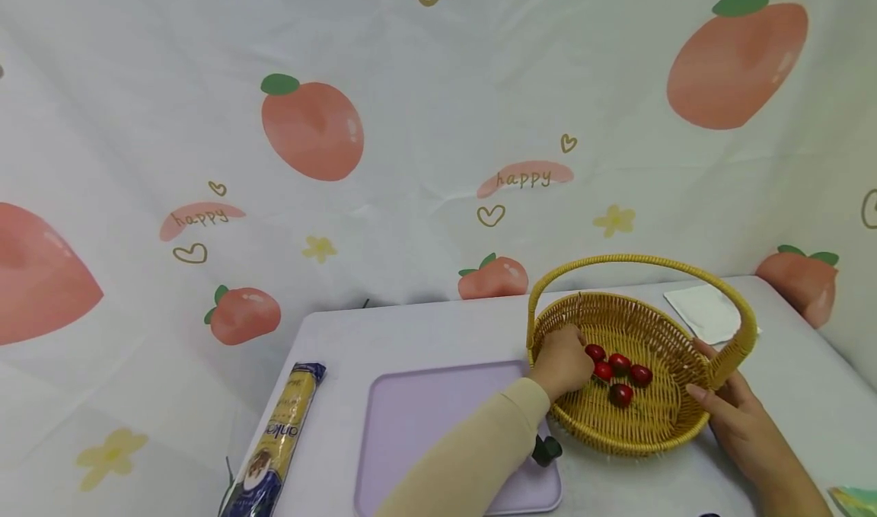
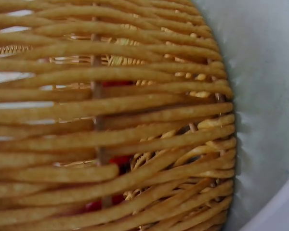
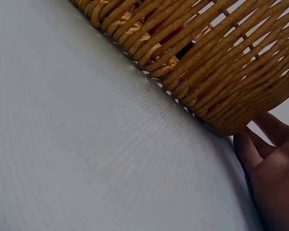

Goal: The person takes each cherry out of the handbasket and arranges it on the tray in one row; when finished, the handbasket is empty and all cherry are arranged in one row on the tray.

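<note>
A yellow woven basket with a tall arched handle stands at the right of the table. Several small glossy red fruits lie in it, their exact kind unclear. My left hand reaches over the left rim into the basket, beside the fruits. Its fingertips are hidden, so whether it holds anything is unclear. At the basket's right side, near the handle's foot, my right hand grips the rim, thumb on the near side. The right wrist view shows that hand against the wicker; the left wrist view shows wicker close up.
A light purple tray lies left of the basket, partly under my left sleeve. By its right edge is a small dark object. A yellow and blue packet lies far left. A white folded cloth or paper lies behind the basket.
</note>
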Available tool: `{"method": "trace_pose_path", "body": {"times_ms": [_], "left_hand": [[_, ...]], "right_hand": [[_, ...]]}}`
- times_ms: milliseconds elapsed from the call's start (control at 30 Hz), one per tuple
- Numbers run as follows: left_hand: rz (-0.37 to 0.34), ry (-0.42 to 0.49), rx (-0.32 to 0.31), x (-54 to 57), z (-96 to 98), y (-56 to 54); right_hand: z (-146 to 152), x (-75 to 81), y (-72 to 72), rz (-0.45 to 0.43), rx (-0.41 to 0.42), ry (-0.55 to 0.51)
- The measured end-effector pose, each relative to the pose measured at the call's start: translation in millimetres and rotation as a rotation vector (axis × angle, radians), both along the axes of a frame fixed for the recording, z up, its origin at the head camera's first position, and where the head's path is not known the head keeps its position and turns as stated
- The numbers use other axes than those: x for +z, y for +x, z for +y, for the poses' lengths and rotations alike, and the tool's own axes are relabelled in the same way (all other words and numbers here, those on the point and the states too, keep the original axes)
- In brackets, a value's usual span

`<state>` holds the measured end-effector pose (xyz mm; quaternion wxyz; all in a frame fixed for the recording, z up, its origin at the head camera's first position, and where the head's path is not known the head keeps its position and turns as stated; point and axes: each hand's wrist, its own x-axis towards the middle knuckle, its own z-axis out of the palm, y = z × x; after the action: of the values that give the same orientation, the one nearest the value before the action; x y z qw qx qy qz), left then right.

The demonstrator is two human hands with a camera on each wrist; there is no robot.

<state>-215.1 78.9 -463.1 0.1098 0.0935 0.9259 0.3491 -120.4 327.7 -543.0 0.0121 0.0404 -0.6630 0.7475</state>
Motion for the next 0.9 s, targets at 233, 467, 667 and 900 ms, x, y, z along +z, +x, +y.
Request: {"method": "trace_pose_path", "body": {"times_ms": [233,467,667,900], "left_hand": [[0.050,0.163,0.012,1.7,-2.7,4.3],[0.014,0.411,-0.025,1.4,-9.8,5.9],[0.022,0.521,-0.153,5.3,-19.4,13.5],[-0.009,0.636,-0.282,15.5,-36.9,26.7]], "right_hand": [[-0.2,-1.1,0.1,-0.010,-0.009,0.010],[-0.1,-1.6,0.4,-0.002,-0.004,0.004],[-0.6,-1.4,1.7,-0.047,-0.015,0.017],[-0.3,-0.9,1.3,-0.041,-0.022,0.023]]}}
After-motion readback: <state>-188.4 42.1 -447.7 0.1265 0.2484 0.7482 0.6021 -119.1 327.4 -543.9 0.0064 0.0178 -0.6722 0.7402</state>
